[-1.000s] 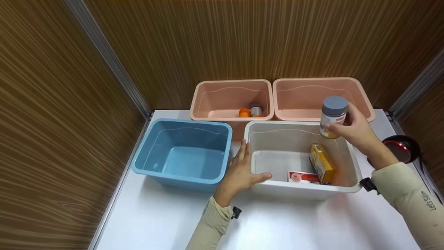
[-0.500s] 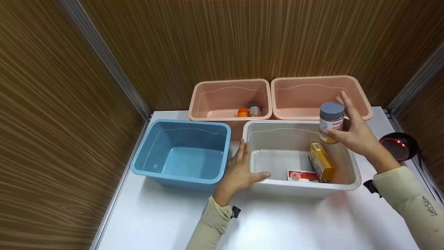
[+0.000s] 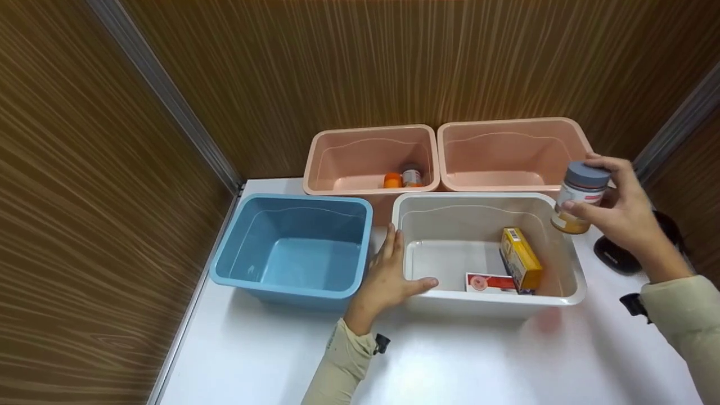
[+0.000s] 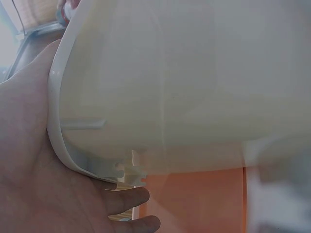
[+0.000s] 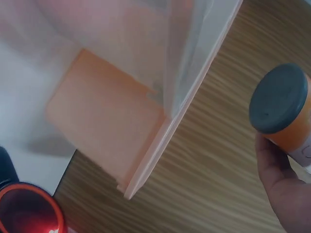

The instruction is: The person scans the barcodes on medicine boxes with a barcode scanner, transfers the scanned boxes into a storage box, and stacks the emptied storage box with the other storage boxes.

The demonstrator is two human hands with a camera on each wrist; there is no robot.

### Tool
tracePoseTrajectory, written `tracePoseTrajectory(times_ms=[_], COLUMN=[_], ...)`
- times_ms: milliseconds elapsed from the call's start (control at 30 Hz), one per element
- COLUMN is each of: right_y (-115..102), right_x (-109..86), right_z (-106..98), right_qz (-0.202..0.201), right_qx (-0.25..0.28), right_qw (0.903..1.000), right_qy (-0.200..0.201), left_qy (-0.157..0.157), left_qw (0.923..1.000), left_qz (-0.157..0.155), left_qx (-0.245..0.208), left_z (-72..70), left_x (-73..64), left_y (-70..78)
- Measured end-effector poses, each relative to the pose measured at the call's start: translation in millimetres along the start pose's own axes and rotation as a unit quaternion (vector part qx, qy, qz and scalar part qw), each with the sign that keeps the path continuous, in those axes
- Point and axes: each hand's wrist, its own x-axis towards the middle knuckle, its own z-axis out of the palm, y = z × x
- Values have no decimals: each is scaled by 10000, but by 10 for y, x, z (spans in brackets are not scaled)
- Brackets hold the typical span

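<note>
A jar [image 3: 579, 197] with a dark grey lid, pale label and orange-yellow lower part is gripped in my right hand [image 3: 630, 208], held up by the white bin's right rim. In the right wrist view, the jar [image 5: 284, 102] tilts at the right edge, partly cut off. My left hand [image 3: 388, 278] rests against the front left corner of the white bin [image 3: 484, 299], fingers straight along its side and thumb lying over the rim. Inside that bin, a yellow box [image 3: 521, 256] stands beside a flat red and white box [image 3: 490, 283].
A blue bin [image 3: 292, 292] stands left of the white one. Two pink bins are behind; the left pink bin [image 3: 365, 132] holds an orange-capped bottle [image 3: 392, 180] and a grey-lidded jar [image 3: 412, 177]. A black scanner [image 5: 29, 208] with a red light stands at right, partly behind my right hand.
My right hand has carried the jar rightward, from above the white bin's interior to its right rim. Its raised fingers have come back against the lid. The left hand keeps its place.
</note>
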Motion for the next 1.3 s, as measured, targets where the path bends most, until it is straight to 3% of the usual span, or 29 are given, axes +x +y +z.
tracePoseTrajectory(times_ms=[267,400,533,800,1033,1200,1300], right_y=[142,344,506,760,957,1060,1114], right_x=[-52,-90,-177,-428,-563,-624,-646], right_z=[-192,-309,-400,-465,-503,-513,-524], right_qz=[-63,-12,324,1387,1767,2205,2170], right_qx=[505,151,-244,-1098,-1741,-2122,-2387], right_qw=[9972,9958,9902,9657,9417,9253,9206], right_qy=[553,904,1333,1902,2273,2240,2201], left_qy=[9,-17,-45,-65,-46,6,32], left_qw=[10000,9999,9999,10000,10000,10000,10000], left_qz=[-27,2,66,-9,-3,-43,-14], left_qx=[71,103,87,34,41,-38,-23], left_z=[-20,-20,-17,-3,7,5,3], left_x=[-8,-9,-12,-9,1,-3,-5], left_y=[6,3,-1,12,23,17,18])
